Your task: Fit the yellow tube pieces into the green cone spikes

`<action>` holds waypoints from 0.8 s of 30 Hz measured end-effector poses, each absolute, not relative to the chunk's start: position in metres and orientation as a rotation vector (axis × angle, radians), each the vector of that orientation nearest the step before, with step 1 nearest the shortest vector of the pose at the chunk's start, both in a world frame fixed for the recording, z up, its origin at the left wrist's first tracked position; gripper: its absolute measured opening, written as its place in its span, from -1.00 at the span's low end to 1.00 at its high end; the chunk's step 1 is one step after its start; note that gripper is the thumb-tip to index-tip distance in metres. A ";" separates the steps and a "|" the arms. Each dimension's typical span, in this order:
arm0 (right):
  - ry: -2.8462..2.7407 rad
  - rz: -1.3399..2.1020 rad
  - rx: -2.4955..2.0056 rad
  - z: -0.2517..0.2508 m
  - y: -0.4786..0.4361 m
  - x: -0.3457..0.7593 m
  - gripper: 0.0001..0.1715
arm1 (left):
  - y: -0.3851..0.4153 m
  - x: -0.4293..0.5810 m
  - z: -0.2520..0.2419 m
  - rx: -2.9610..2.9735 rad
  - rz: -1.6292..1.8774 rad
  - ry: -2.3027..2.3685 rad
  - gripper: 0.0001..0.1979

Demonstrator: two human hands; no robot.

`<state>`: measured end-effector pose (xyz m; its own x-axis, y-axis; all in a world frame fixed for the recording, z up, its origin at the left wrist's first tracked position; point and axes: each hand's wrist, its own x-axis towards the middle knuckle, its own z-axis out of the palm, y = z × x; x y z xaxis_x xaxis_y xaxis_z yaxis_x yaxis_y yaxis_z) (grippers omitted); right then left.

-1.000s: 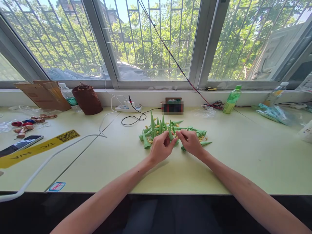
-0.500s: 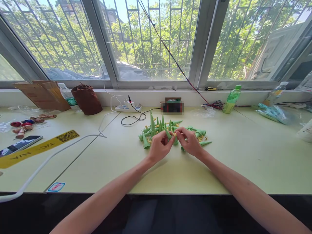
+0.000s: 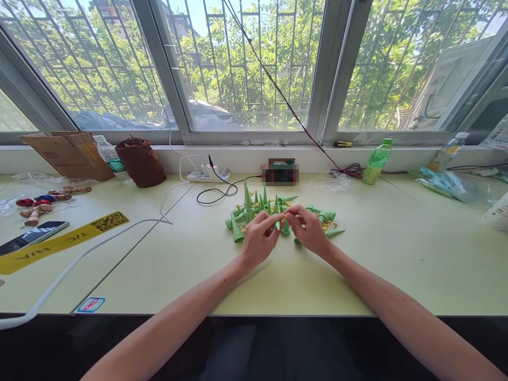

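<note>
we grip a green tapered plastic spike [image 3: 278,225] in our left hand [image 3: 260,235], seemingly foreshortened — our right hand [image 3: 307,228] pinching a small yellow plastic piece [image 3: 284,218] just beside it.

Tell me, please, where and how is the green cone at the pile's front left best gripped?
Probably low, by the thicker end of the green cone, coming from the front left: it tapers to a thin tip, other green pieces crowd behind it, and the left hand is close on its right.
</note>
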<state>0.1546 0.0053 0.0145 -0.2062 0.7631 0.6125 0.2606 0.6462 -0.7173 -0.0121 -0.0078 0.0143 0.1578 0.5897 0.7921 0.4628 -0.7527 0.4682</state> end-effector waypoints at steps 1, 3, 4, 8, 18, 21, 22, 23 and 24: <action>-1.768 0.569 -0.832 0.014 0.006 0.155 -0.76 | -0.008 -0.012 0.014 2.302 1.659 1.053 -0.83; -1.773 0.563 -0.843 0.014 0.006 0.155 -0.76 | -0.008 -0.012 0.015 2.306 1.661 1.053 -0.84; -1.776 0.560 -0.850 0.013 0.006 0.155 -0.76 | -0.008 -0.012 0.015 2.306 1.665 1.050 -0.84; -1.780 0.546 -0.881 0.013 0.007 0.156 -0.74 | -0.007 -0.012 0.014 2.309 1.681 1.018 -0.85; -1.800 0.392 -0.952 0.017 0.006 0.156 -0.66 | -0.007 -0.012 0.012 2.336 1.682 0.995 -0.87; -1.800 0.338 -0.956 0.019 0.006 0.156 -0.61 | -0.008 -0.012 0.012 2.337 1.668 0.992 -0.87; -1.801 0.322 -0.956 0.019 0.005 0.156 -0.60 | -0.007 -0.012 0.012 2.338 1.662 0.994 -0.87; -1.801 0.310 -0.955 0.019 0.005 0.155 -0.58 | -0.007 -0.012 0.012 2.339 1.658 0.996 -0.87; -1.801 0.305 -0.956 0.019 0.005 0.155 -0.57 | -0.007 -0.012 0.012 2.339 1.655 0.996 -0.87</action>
